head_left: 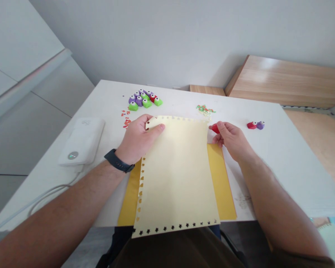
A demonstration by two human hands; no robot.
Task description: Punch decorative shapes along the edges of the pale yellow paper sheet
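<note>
My left hand [141,134] grips the upper left corner of a pale yellow sheet of paper [178,167], thumb on top. Small shapes are punched along its left, top and bottom edges, stars among them; the right edge looks plain. Its lower end reaches past the table's front edge. Beside the upper right corner, my right hand [230,137] is closed around a small red craft punch [215,128], mostly hidden by the fingers. Under the sheet lies a darker yellow sheet [222,182], showing on both sides.
Several purple, green and red craft punches [139,101] cluster at the back left; a red punch [251,125] and a purple punch [260,125] sit at the right. Paper bits [205,109] lie at the back, red bits [126,122] at left. A white power bank [82,141] trails a cable.
</note>
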